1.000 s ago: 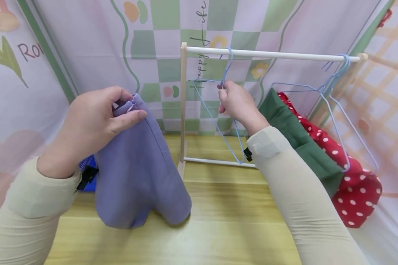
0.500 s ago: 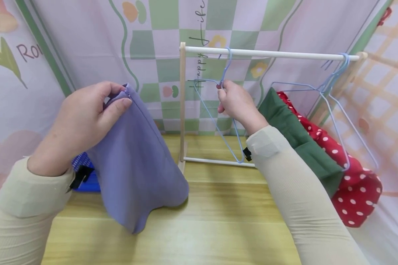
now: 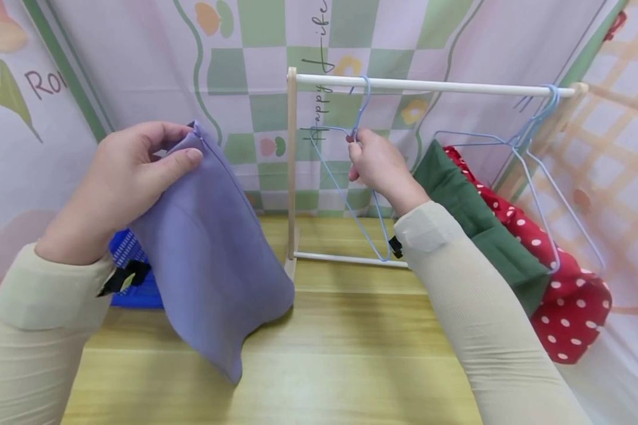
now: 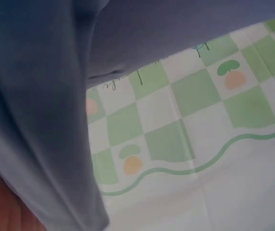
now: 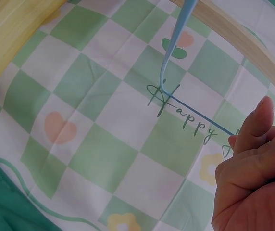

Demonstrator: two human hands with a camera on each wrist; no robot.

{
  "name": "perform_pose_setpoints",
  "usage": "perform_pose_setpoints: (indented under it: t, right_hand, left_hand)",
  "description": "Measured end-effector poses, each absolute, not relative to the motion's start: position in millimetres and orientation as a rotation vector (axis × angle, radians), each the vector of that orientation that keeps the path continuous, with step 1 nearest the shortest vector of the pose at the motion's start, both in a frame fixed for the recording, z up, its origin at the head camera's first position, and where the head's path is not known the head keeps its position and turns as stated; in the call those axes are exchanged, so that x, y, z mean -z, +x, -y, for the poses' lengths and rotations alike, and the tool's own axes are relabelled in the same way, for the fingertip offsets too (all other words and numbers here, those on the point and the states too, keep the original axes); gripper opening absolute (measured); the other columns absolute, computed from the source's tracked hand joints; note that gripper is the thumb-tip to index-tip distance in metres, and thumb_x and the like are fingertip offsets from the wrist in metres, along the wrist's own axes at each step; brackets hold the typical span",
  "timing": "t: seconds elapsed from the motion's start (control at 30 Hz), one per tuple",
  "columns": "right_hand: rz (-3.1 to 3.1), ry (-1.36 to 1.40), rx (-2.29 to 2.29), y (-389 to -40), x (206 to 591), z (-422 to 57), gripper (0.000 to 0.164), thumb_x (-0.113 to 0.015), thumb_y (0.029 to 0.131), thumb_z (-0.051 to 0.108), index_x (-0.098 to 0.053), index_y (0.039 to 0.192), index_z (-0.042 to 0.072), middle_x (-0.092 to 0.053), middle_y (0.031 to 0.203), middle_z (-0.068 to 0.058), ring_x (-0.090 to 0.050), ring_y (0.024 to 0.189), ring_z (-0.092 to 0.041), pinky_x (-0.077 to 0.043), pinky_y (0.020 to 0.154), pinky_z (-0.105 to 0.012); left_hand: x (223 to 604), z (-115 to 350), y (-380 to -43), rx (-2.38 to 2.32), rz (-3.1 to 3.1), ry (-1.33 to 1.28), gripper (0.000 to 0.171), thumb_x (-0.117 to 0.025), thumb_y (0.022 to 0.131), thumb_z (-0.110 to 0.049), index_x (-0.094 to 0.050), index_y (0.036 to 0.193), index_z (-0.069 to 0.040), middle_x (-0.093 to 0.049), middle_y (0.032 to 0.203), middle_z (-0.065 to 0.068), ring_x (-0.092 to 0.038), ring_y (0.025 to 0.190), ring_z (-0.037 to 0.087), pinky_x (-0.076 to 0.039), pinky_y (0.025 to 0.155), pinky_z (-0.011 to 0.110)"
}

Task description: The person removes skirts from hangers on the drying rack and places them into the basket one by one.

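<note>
My left hand (image 3: 130,177) pinches the upper edge of a lavender cloth garment (image 3: 212,248) between thumb and fingers. The cloth hangs down over the table in a loose fold, its lowest corner pointing toward me. In the left wrist view the fabric (image 4: 41,115) fills the left side and top. At the rack, my right hand (image 3: 378,162) grips a blue wire hanger (image 3: 340,188) just below its hook, and the hook loops over the white rail. The right wrist view shows curled fingers (image 5: 257,168) on the hanger's wire (image 5: 200,114).
A small clothes rack with a white rail (image 3: 430,87) stands on the wooden table (image 3: 351,366). At its right end, blue hangers (image 3: 529,139) carry a green cloth (image 3: 473,218) and a red polka-dot cloth (image 3: 579,307). A blue basket (image 3: 138,295) sits behind the lavender garment.
My left hand has moved left and slightly up with the lavender garment, whose lower edge has swung into one hanging point. The right hand and its hanger have stayed nearly still.
</note>
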State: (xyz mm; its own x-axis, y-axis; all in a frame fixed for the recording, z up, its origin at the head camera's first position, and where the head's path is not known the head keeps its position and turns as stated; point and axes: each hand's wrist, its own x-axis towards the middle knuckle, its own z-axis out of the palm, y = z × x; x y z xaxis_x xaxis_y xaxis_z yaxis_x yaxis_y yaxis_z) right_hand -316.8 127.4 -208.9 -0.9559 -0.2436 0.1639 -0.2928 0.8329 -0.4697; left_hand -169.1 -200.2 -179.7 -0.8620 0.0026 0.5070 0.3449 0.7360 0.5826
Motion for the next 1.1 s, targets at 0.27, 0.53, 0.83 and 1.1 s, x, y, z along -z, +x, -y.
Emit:
perform_pose_setpoints:
  t: [0.27,0.53,0.83,1.1]
  right_hand:
    - [2.918,0.422,-0.771,-317.9,209.4,-126.2,0.044,-0.028,0.103,0.03,-0.042,0.14,0.012,-0.068,0.078,-0.004,-0.06,0.071,-0.023,-0.044,0.066,-0.036]
    - [2.925,0.42,-0.778,-318.8,209.4,-125.9,0.044,-0.027,0.103,0.03,-0.042,0.14,0.012,-0.068,0.078,-0.004,-0.06,0.073,-0.024,-0.044,0.067,-0.037]
    - [2.939,0.409,-0.781,-319.3,208.8,-126.5,0.045,-0.027,0.103,0.031,-0.041,0.141,0.013,-0.067,0.079,-0.004,-0.06,0.072,-0.023,-0.044,0.067,-0.037]
    - [2.935,0.406,-0.784,-318.7,209.5,-127.8,0.044,-0.027,0.103,0.031,-0.041,0.141,0.014,-0.067,0.079,-0.004,-0.06,0.073,-0.023,-0.044,0.067,-0.037]
  left_hand:
    - [176.8,207.4,-175.3,1.473,2.383,-0.176,0.05,-0.07,0.089,-0.032,-0.058,0.134,-0.013,-0.062,0.122,-0.002,-0.061,0.089,0.008,-0.052,0.066,0.015]
    - [178.0,206.6,-181.0,1.528,2.361,-0.252,0.053,-0.063,0.094,-0.028,-0.048,0.143,-0.012,-0.05,0.14,0.004,-0.053,0.111,0.013,-0.048,0.08,0.013]
    - [175.9,204.6,-190.4,1.544,2.384,-0.213,0.057,-0.067,0.092,-0.029,-0.047,0.143,-0.015,-0.048,0.143,0.001,-0.052,0.112,0.015,-0.047,0.079,0.011]
    - [173.0,203.1,-207.5,1.864,2.1,-0.281,0.056,-0.07,0.089,-0.012,-0.049,0.141,-0.006,-0.051,0.139,0.007,-0.05,0.117,0.016,-0.045,0.085,0.013]
